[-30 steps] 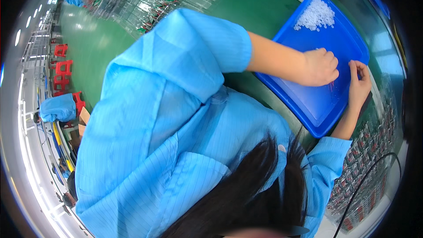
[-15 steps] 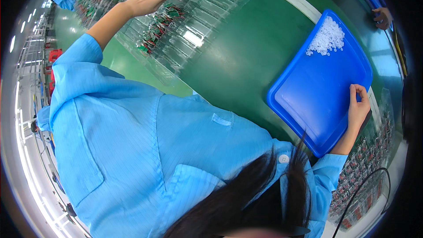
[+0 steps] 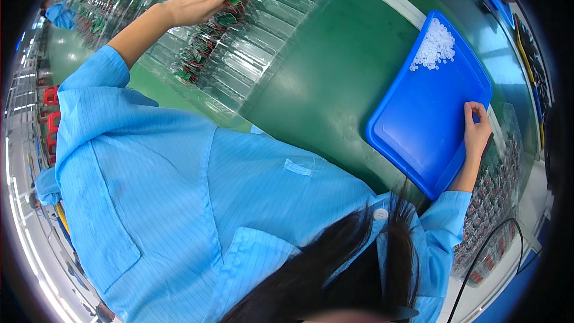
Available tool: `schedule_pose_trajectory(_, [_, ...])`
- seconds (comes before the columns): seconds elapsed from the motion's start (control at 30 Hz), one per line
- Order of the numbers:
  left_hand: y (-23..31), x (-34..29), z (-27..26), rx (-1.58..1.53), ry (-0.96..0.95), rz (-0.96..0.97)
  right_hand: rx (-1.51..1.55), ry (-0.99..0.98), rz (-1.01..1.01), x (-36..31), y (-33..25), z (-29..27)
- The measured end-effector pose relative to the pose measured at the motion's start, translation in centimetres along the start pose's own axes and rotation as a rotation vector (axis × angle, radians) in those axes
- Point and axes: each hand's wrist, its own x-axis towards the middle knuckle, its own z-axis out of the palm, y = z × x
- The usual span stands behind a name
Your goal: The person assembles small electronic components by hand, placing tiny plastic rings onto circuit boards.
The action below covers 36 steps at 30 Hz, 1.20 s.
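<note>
My left hand (image 3: 205, 1) reaches over a clear plastic tray (image 3: 281, 9) with long parallel slots. Its fingers are bent together at the end of a row of small green circuit boards (image 3: 206, 42) with red and black wires, and they seem to grip one board (image 3: 233, 1), partly hidden by the fingers. My right hand (image 3: 477, 130) is at the right rim of a blue tray (image 3: 412, 113), with thumb and forefinger pinched. Whatever lies between those fingertips is too small to make out. Small white ring-like plastic pieces (image 3: 435, 46) are heaped in the tray's far corner.
The trays lie on a green tabletop (image 3: 323, 84). More filled clear trays stand at the far left (image 3: 110, 3) and lower right (image 3: 493, 203). A black cable (image 3: 478, 257) loops at lower right. Another person's blue sleeve (image 3: 60, 16) shows at far left.
My left hand has lowered slightly, its fingertips now down at the boards. The right hand keeps its pinch by the blue tray. The whole view has shifted a little.
</note>
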Motion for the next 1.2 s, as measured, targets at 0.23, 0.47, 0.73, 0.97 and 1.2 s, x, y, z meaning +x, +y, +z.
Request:
schedule_pose_trajectory(0.23, [-0.6,-0.1,2.1,-0.138,0.089,-0.137,-0.022,-0.006,0.021,0.2,-0.4,0.0])
schedule_pose_trajectory(0.47, [0.7,-0.3,-2.9,-0.149,-0.037,-0.159,-0.036,-0.001,-0.025,-0.1,-0.4,0.2])
schedule_pose_trajectory(0.73, [1.4,-0.3,-0.7,-0.188,0.084,-0.217,0.091,0.010,0.010,-1.0,-0.2,-2.2])
schedule_pose_trajectory(0.97, [0.3,-1.1,0.9,-0.068,0.200,-0.293,-0.044,0.066,-0.016,-10.9,-6.9,-14.6])
schedule_pose_trajectory(1.2, [-1.2,-2.5,2.9,0.235,0.077,-0.197,-0.282,0.095,0.423,-24.9,-0.5,-19.4])
